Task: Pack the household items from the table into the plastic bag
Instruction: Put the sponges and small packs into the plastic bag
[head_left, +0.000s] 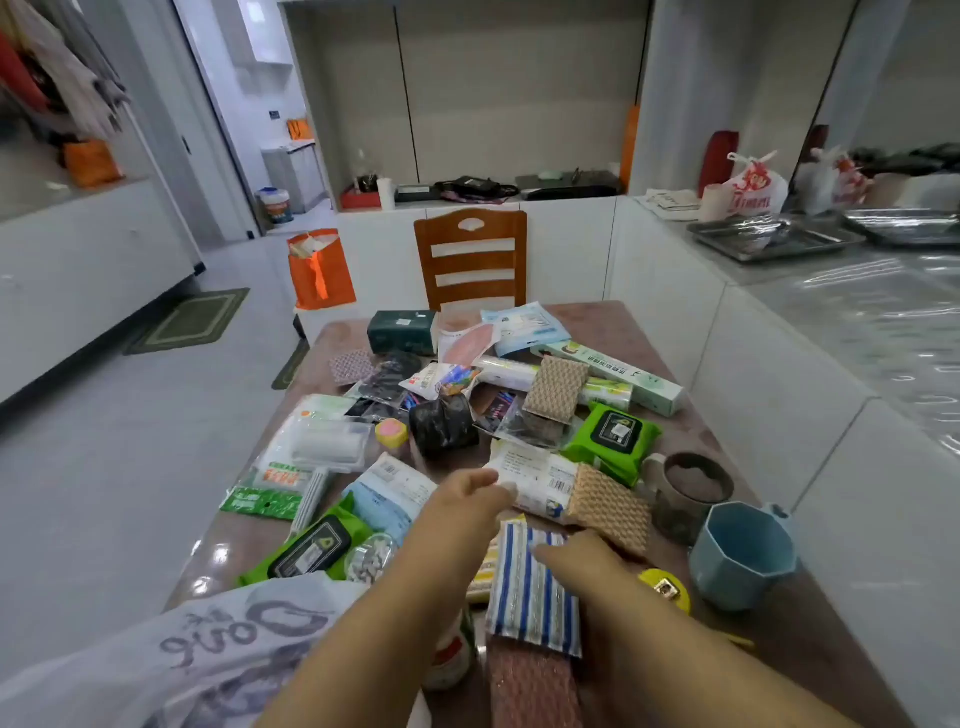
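I have both hands out over the middle of the desk. My left hand (470, 499) reaches forward to a white packet (535, 480) with barcodes; its fingertips touch the packet's near-left corner, but the fingers are turned away from me and I cannot tell whether they pinch it. My right hand (582, 558) lies lower and nearer, fingers fairly straight, resting on the far edge of a blue-striped cloth (532, 592); it grips nothing that I can see.

Just right of the white packet, touching it, is a tan sponge (610, 506). Beyond that stand a brown mug (688, 493) and, nearer, a blue cup (743, 553) at the right edge. A yellow tape measure (667, 590) peeks out beside my right wrist. Under the striped cloth, near me, lies a pink mesh pad (535, 691).

Left of my left arm are a green wipes pack (309, 548), a small jar of white pieces (371, 558) and a pale blue packet (389, 493). Further left lies a lint roller pack (317, 447).

Beyond the hands the clutter is thick: a black roll (441, 423), a pink-and-yellow lid (392, 432), a second green wipes pack (613, 434), a second tan sponge (556, 387), a long green box (613, 376) and a dark tissue box (402, 331) at the far end, with a wooden chair (470, 254) behind it.

The plastic bag (208, 649), white with grey lettering, lies crumpled at the near left corner, beside my left forearm and well back from both hands.
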